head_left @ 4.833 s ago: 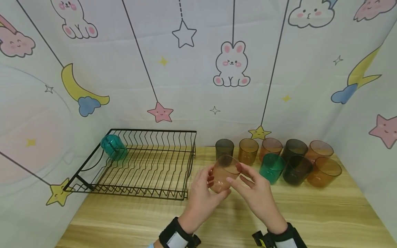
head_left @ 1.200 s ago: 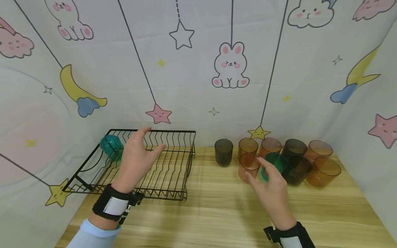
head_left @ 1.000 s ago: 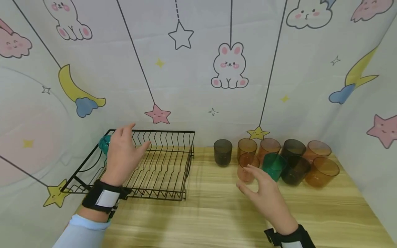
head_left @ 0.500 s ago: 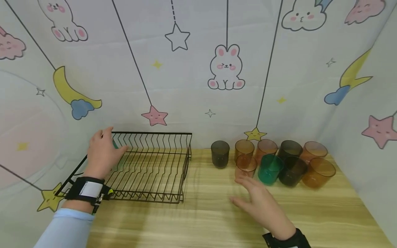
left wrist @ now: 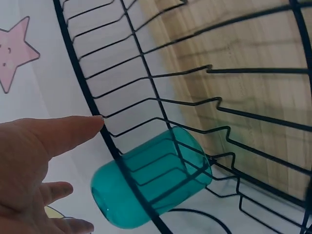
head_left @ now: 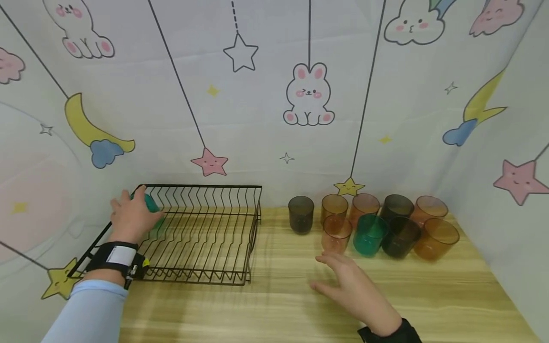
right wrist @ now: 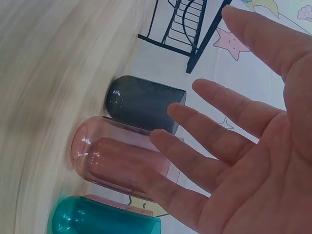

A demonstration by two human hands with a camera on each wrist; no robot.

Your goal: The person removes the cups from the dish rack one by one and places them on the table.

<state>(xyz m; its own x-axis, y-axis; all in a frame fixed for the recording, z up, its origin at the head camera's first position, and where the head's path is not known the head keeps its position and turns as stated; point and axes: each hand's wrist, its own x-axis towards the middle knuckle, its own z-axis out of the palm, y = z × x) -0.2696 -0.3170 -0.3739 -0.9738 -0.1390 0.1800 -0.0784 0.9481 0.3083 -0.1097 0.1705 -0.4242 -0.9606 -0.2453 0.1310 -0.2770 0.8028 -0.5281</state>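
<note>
My left hand [head_left: 132,221] is at the left end of the black wire dish rack [head_left: 206,186], partly hiding a teal cup [head_left: 151,204] there. In the left wrist view that cup [left wrist: 146,183] lies tilted among the wires. The fingers of my left hand [left wrist: 29,165] are spread beside it without gripping it, and the thumb tip is at the top rail. My right hand [head_left: 353,286] hovers with fingers apart just in front of a pinkish-orange cup [head_left: 336,233] standing on the table. The right wrist view shows the palm of that hand [right wrist: 258,165] holding nothing.
Behind and beside the pinkish-orange cup stand several tinted cups: a grey one [head_left: 301,216], a green one [head_left: 370,236], a dark one [head_left: 401,238] and an orange one [head_left: 436,240] among them. A patterned cloth [head_left: 266,124] backs the wooden table [head_left: 283,309].
Earlier both hands held the pinkish-orange cup; it then came to stand before the row. My left hand moved left to the teal cup in the rack. The right let go and drew back.
</note>
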